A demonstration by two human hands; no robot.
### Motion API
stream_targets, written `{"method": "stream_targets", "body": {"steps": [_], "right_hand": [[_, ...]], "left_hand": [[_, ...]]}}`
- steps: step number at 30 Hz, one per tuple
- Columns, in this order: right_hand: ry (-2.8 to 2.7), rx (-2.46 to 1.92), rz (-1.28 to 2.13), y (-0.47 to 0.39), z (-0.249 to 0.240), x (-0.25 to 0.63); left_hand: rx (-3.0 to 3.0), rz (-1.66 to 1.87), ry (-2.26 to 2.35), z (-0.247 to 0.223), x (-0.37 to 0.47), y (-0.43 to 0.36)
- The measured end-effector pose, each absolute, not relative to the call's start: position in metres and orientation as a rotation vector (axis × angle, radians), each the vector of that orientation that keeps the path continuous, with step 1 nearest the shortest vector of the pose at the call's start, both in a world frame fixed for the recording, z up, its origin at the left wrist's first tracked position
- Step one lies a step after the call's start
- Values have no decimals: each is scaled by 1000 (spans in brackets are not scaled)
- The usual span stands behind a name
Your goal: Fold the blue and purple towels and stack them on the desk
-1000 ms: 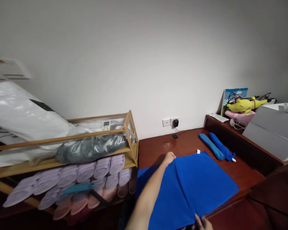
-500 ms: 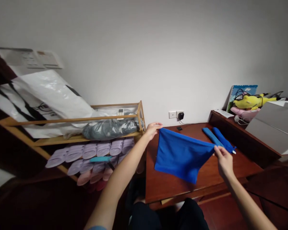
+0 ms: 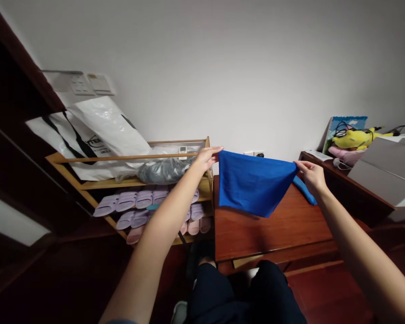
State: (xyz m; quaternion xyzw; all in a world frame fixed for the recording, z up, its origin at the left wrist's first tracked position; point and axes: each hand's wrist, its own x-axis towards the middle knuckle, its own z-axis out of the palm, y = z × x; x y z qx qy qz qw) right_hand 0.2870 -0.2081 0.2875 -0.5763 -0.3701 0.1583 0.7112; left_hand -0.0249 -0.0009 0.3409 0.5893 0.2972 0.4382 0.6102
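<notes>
A blue cloth (image 3: 256,184) hangs stretched between my two hands, above the reddish-brown wooden table (image 3: 290,229). My left hand (image 3: 207,158) pinches its upper left corner, with the fingers pointing right. At the upper right corner, my right hand (image 3: 311,174) holds the cloth between thumb and fingers. The lower edge hangs loose and slants, with its lowest point near the right. A rolled blue item (image 3: 304,191) lies on the table, partly hidden behind my right hand.
On the left, a wooden rack (image 3: 67,170) holds white bags (image 3: 106,126), a grey bundle in plastic (image 3: 165,171) and rows of slippers (image 3: 126,201). At the right, a raised ledge (image 3: 344,184) bears a yellow plush toy (image 3: 353,139) and pale boxes (image 3: 388,166).
Both hands have risen with the cloth, which now hangs higher and flatter, covering part of the wall sockets. The view has shifted, showing more of the left side.
</notes>
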Motion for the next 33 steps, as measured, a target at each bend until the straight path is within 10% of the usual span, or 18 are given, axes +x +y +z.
{"method": "stream_targets", "body": {"steps": [21,33], "right_hand": [[-990,-1256,400,-262,325,269],[-1022,-1257,396,-248,328,256]], "left_hand": [[2013,963,698,371,-77,-55],[1258,1029,649,345,-93,-59]]}}
